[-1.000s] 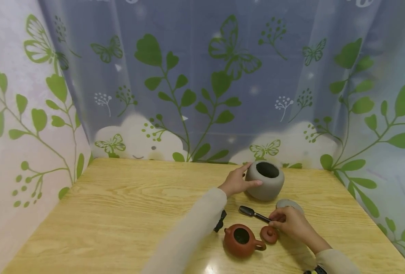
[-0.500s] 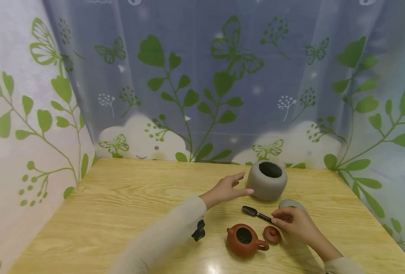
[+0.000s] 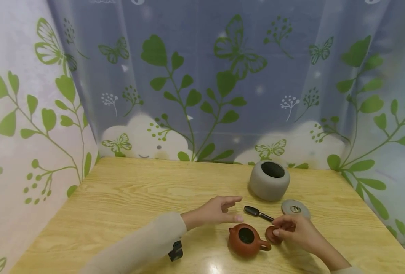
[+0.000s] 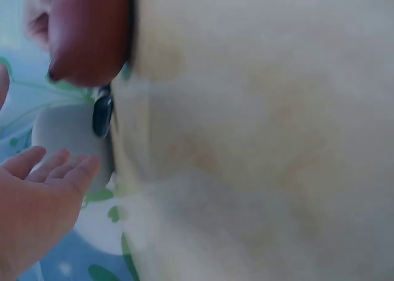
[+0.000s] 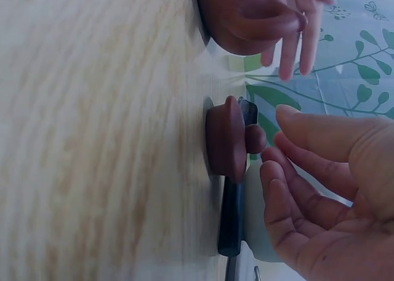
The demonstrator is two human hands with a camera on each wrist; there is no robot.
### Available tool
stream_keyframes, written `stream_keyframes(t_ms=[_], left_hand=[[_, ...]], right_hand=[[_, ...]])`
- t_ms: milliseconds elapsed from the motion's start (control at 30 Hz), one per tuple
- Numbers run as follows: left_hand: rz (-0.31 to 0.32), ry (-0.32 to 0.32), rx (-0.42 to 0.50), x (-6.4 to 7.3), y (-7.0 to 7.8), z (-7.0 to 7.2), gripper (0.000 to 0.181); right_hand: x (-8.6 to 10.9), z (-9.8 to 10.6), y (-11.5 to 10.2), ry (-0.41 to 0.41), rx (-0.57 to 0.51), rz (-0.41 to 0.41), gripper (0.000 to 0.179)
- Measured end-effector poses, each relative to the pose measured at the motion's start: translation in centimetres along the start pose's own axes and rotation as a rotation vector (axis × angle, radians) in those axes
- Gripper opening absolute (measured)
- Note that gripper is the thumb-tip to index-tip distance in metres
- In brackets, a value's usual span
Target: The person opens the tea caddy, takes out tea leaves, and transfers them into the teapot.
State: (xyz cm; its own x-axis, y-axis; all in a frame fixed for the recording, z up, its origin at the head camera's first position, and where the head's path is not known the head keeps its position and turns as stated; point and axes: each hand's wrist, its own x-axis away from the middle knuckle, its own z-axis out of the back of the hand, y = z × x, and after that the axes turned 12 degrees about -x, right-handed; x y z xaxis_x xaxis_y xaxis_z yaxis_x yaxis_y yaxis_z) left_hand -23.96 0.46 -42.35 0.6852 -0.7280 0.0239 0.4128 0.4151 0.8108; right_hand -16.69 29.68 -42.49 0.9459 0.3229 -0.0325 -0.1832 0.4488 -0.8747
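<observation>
My right hand (image 3: 300,233) is over the reddish-brown teapot lid (image 3: 272,234). In the right wrist view, its thumb and fingertips sit loosely apart right at the lid's round knob (image 5: 255,139), and the lid lies flat on the table. My left hand (image 3: 214,211) hovers with fingers extended beside the teapot (image 3: 241,245), holding nothing. The teapot stands uncovered, dark inside, its handle pointing toward the lid. Behind the lid lies a black scoop (image 3: 252,211), its handle end partly hidden by my right hand.
A round grey jar (image 3: 267,186), without its cover, stands at the back right. Its flat grey lid (image 3: 303,209) with a ring lies in front of it. The wooden table (image 3: 137,186) meets a patterned curtain (image 3: 195,76) at the back.
My left hand has let go of the grey jar and drawn back toward the teapot. The right hand has shifted from the scoop's handle end to over the teapot lid.
</observation>
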Motion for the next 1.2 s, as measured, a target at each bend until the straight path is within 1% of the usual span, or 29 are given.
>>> stream_keyframes(t_ms=[67,133,200,300,433,533,633,967,1200], left_hand=[[-0.015,-0.042,0.048,0.5,-0.2,-0.4,0.068],[-0.016,-0.083,0.100,1.0,-0.3,-0.9,0.069],[-0.019,-0.115,0.133,1.3,-0.5,-1.3,0.071],[-0.033,-0.151,0.149,1.7,-0.7,-1.9,0.072],[-0.081,-0.178,0.150,1.8,-0.8,-2.5,0.072],[-0.108,-0.181,0.143,1.7,-0.8,-2.7,0.072],[-0.111,-0.177,0.136,1.7,-0.7,-2.9,0.071],[-0.081,-0.165,0.117,1.9,-0.6,-2.9,0.070],[-0.076,-0.140,0.056,1.9,-0.2,-2.9,0.070]], right_hand=[[0.2,0.0,0.1,-0.004,0.003,-0.009,0.026],[0.3,0.0,0.2,-0.011,-0.003,-0.014,0.025],[0.4,0.0,0.3,-0.021,-0.007,0.000,0.024],[0.4,-0.1,0.5,-0.033,-0.008,0.019,0.023],[0.4,-0.3,0.6,-0.034,0.002,0.018,0.022],[0.3,-0.3,0.7,-0.028,0.019,0.006,0.021],[0.3,-0.3,0.7,-0.024,0.028,-0.004,0.020],[0.1,-0.5,0.8,-0.028,0.029,-0.010,0.018],[0.1,-0.5,0.6,-0.011,0.070,0.005,0.015]])
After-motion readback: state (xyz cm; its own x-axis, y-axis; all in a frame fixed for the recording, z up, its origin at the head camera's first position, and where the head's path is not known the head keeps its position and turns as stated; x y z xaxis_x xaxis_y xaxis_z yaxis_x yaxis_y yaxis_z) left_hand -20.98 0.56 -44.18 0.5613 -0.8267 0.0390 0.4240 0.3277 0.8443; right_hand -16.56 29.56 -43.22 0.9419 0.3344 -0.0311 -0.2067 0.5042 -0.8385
